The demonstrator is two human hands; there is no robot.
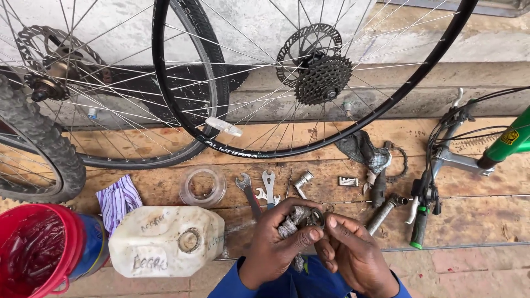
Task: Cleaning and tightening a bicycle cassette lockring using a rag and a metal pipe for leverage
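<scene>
A rim (331,144) leans on the wall over the planks (475,215); a white jug (165,243) lies left; my left hand (273,245) closes round a greasy axle (291,221), small, stiff, likely slippery, best gripped mid-shaft; my right hand (350,254) pinches its ring-shaped nut (316,218) above my lap.

Soft, even daylight, barely any shadows; sharp focus at centre, wide-angle bending at the edges, no glare anywhere.

Wooden planks (165,144) with spanners (259,190), white jug (165,241), rag (117,200).
</scene>
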